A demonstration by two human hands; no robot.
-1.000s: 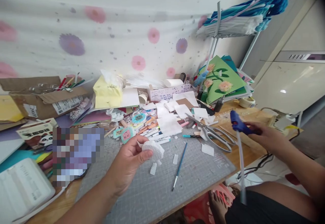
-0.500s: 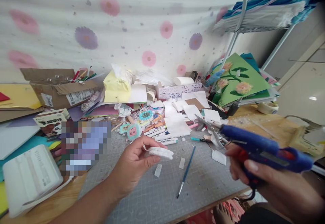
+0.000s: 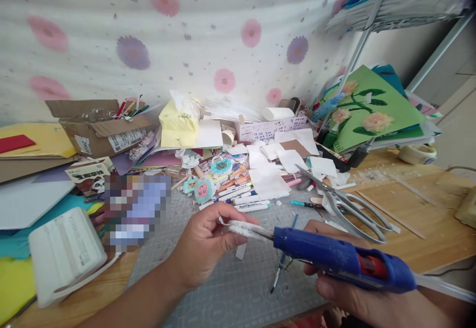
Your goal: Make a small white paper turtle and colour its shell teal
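burn risk: i judge the hot nozzle of the glue gun (image 3: 342,258) the main danger, since its tip sits right at the white foam piece (image 3: 241,229) and just beside the left thumb; any slip would bring glue or metal onto the fingertips (image 3: 238,241).
glue spill: a hard squeeze could push too much glue over the thin edge and onto the grey cutting mat (image 3: 238,288) below the fingers.
crush risk: the piece looks soft (i think foam or felt), so a tighter pinch could dent it.
left hand (image 3: 203,248): pinching the white foam piece between thumb and fingertips, held edge-on above the mat.
right hand (image 3: 357,293): wrapped around the gun's grip, low and to the right of the left fingers; i cannot tell whether the trigger is pressed.
the piece: small, white, flat, fuzzy-edged, lying almost level, its right end touching the nozzle.
nearby: a thin paintbrush (image 3: 282,263) lies under the gun, and grey scissors (image 3: 345,204) lie beyond the right fingers.
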